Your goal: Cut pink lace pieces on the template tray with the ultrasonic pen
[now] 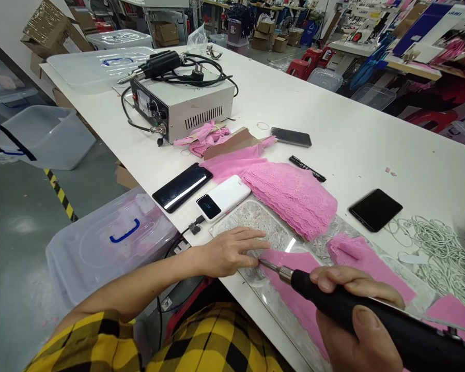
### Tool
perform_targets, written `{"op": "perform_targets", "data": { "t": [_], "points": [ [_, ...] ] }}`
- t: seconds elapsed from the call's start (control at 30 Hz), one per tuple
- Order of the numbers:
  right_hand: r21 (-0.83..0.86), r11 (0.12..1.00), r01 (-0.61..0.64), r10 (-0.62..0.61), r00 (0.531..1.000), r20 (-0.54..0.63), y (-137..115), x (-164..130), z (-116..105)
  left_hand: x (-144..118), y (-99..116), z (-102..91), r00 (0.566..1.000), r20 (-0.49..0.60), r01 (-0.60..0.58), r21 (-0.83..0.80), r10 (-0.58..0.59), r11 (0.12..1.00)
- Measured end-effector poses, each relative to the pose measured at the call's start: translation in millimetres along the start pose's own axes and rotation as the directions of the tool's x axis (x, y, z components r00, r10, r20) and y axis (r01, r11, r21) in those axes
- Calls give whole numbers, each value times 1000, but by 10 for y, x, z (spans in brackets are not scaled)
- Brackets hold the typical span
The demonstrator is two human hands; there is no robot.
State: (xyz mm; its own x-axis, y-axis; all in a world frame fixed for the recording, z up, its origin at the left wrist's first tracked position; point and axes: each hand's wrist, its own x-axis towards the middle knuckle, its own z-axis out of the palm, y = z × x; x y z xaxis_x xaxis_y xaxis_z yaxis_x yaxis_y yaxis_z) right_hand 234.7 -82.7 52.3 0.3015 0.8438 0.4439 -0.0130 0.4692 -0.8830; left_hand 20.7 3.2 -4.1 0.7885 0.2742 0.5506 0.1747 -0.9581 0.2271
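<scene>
Right hand point(356, 315) wrapped around a black hot-tip tool point(356, 310), metal tip touching the edge of a pink fabric strip point(294, 294) on a clear glass plate point(271, 305). Left hand point(232, 251) flat on the plate, fingertips point(256, 243) pressing beside the tip. Pink lace point(290, 194) heaped just behind, partly over the plate. White power bank point(222, 199) and a dark phone point(182, 187) side by side near the worktop point(333, 119) edge; second phone point(375, 208) to the right, third phone point(291, 137) farther back, black pen point(307, 168) between. Grey control box point(184, 106) with coiled cable at the rear. White elastic cord point(434, 253) piled at right. Clear lidded bin point(112, 243) on the floor at left.
</scene>
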Motion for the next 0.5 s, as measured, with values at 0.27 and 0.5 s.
{"op": "perform_targets", "data": {
  "t": [0.27, 0.5],
  "points": [
    [-44, 997, 62, -70, 975, -212, 34, 126, 13, -14, 0, 40, 999, -36, 15, -32, -16, 999],
    [-51, 997, 61, -70, 975, -211, 83, 134, 22, 0, 9, 18, 999, 18, 36, 1, -36, 999]
  ]
}}
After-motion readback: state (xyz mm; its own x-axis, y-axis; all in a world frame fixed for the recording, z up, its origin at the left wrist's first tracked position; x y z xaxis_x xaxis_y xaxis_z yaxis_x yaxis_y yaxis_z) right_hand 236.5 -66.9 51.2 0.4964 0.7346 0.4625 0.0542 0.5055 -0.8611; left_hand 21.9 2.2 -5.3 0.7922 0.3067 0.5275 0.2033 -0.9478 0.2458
